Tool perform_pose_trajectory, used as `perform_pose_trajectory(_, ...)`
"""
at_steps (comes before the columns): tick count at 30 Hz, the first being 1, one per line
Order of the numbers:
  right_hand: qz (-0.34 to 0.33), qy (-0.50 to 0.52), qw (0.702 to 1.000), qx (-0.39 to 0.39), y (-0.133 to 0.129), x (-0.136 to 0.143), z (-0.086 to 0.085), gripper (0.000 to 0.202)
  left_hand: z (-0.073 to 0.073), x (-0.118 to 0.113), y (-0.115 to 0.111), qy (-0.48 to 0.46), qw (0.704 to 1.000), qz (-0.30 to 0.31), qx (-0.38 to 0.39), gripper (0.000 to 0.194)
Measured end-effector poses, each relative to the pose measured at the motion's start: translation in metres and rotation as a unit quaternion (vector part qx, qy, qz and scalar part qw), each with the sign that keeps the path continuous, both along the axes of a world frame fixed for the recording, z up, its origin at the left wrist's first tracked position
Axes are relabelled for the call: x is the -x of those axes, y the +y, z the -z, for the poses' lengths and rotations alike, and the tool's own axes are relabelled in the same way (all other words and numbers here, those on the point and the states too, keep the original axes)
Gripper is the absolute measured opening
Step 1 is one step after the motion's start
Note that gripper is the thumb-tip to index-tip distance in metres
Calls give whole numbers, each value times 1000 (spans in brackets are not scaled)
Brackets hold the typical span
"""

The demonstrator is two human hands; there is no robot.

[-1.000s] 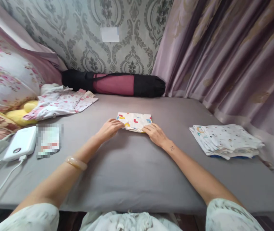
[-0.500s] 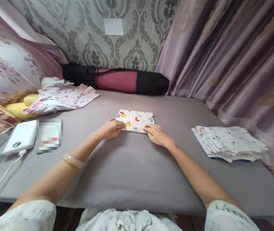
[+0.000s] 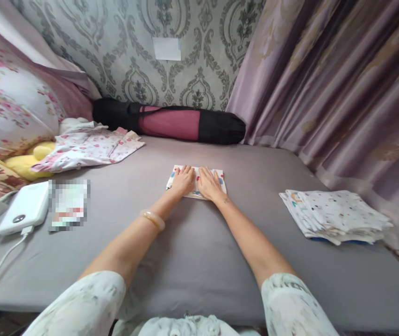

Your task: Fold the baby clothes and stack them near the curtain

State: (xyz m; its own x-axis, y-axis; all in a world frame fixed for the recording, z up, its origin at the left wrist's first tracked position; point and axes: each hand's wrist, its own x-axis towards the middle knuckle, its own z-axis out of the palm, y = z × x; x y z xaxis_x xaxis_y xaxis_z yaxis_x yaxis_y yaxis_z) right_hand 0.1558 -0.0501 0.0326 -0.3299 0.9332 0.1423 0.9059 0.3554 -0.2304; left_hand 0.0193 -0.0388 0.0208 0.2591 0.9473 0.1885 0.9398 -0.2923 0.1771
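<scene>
A small folded white cloth with a colourful print (image 3: 221, 180) lies flat on the grey bed sheet (image 3: 199, 242), in the middle. My left hand (image 3: 184, 180) rests palm down on the left half of the cloth, its fingers stretched forward. Beside it, my right hand (image 3: 208, 182) presses flat on the right half, fingers also extended. A narrow gap separates the two hands. They cover much of the cloth, whose side edges and corners still show.
At the right lies a stack of folded printed cloths (image 3: 339, 214). A black and pink long bag (image 3: 169, 123) rests along the wall. On the left are a crumpled printed garment (image 3: 94, 147), a yellow plush (image 3: 24, 165), a white power bank (image 3: 24, 207) and a blurred packet (image 3: 68, 204).
Both hands have moved inward from the cloth's near corners onto its top, opening from a pinch to lie flat. The camera view has tilted slightly upward.
</scene>
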Motion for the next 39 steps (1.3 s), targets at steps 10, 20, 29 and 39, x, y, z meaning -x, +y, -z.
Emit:
perform_pose_trajectory(10, -8, -13, 998, 57, 6, -1, 8, 59, 15, 2, 8, 37, 999, 22, 22, 50)
perform_pose_trajectory(20, 26, -1, 998, 52, 12, -1, 14, 56, 7, 4, 6, 5, 1000, 5, 3, 43)
perform_pose_trajectory(29, 133, 8, 990, 54, 13, 2, 20, 61, 12, 4, 7, 11, 996, -74, 50, 61)
perform_pose_trajectory(39, 238, 33, 970, 32, 13, 1, 26, 69, 19, 4, 10, -6, 988, -139, 69, 75)
